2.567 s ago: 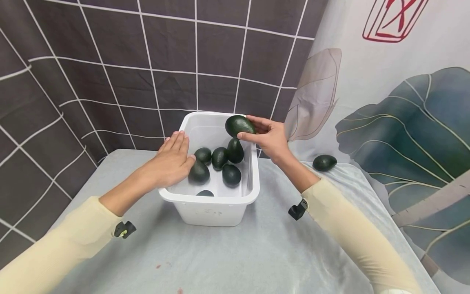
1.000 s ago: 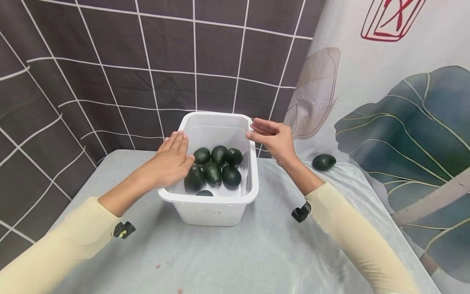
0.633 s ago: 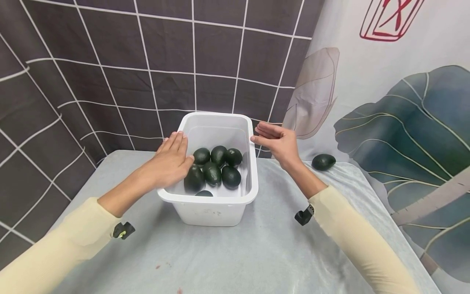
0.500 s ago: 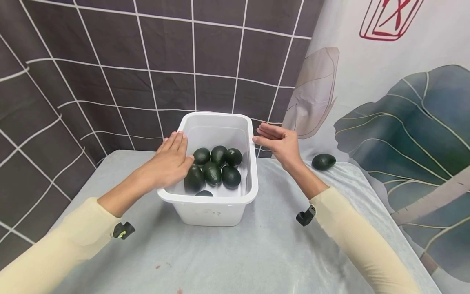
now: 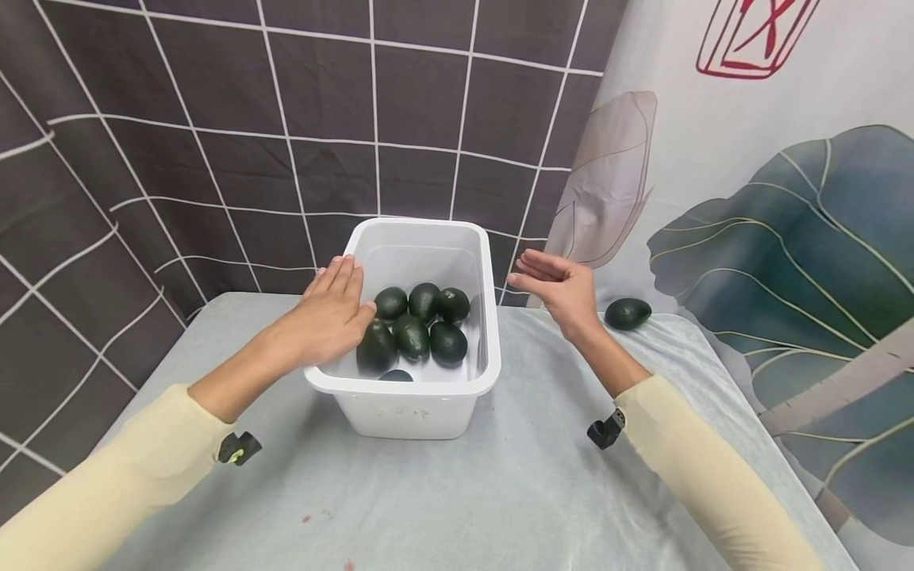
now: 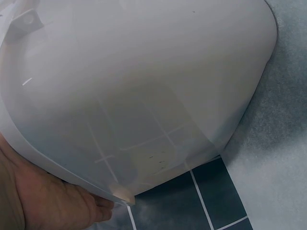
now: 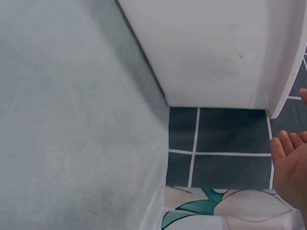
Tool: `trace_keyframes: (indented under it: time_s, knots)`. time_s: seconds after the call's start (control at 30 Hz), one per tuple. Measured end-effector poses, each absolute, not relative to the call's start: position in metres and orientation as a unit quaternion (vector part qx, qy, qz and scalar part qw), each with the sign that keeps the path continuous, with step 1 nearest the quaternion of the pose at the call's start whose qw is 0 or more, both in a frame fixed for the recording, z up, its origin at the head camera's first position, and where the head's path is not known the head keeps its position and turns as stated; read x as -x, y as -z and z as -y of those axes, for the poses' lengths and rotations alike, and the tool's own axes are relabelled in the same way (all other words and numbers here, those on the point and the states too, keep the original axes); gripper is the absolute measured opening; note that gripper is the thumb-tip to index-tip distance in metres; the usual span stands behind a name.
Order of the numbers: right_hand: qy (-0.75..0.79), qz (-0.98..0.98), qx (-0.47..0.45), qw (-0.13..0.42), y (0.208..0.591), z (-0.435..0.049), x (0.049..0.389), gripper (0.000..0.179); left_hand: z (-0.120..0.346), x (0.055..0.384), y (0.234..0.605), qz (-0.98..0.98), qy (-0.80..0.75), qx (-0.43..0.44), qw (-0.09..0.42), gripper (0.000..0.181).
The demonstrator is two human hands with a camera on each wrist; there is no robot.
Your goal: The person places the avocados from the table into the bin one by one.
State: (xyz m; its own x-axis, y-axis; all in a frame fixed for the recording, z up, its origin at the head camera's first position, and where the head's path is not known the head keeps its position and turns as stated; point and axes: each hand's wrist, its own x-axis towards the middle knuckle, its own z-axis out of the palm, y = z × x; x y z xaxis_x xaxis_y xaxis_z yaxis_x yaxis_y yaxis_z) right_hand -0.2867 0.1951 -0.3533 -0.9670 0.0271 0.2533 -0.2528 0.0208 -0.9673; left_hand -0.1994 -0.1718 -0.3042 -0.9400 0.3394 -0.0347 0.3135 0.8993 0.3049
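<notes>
A white plastic tub [image 5: 407, 412] stands on the cloth-covered table with several dark green avocados [image 5: 411, 337] lying in its bottom. My left hand [image 5: 324, 321] rests with straight fingers along the tub's left rim; the left wrist view shows the same hand [image 6: 53, 201] against the rim, beside the outer wall [image 6: 144, 96]. To the right of the tub, my right hand [image 5: 560, 289] hovers in the air, fingers loosely bent and holding nothing. One more avocado [image 5: 627, 314] lies on the table beyond the right wrist. In the right wrist view, the hand [image 7: 292, 167] shows at the right edge.
A grey-blue cloth [image 5: 428, 500] covers the table. Behind the tub hangs a dark curtain with white grid lines [image 5: 421, 95]. A white sheet with large leaf prints [image 5: 807, 238] hangs at the right, close to the loose avocado.
My right hand has let go of an avocado, which now lies in the tub with the others. The hand has since moved right, away from the rim. My left hand has stayed put.
</notes>
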Motion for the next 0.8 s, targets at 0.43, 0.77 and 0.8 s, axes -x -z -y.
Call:
trace_keyframes:
  time_s: [0.43,0.77,0.8]
  knots:
    - [-0.687,0.712,-0.076,0.121,0.367,-0.213,0.283,0.062,0.172,0.200,0.304,-0.973,-0.149,-0.168,0.044,0.077]
    - [-0.685,0.716,-0.062,0.120,0.374,-0.223,0.278,0.062,0.173,0.199,0.305,-0.973,-0.152,-0.167,0.044,0.077]
    - [-0.684,0.717,-0.060,0.122,0.374,-0.224,0.278,0.062,0.173,0.199,0.305,-0.973,-0.152,-0.167,0.044,0.077]
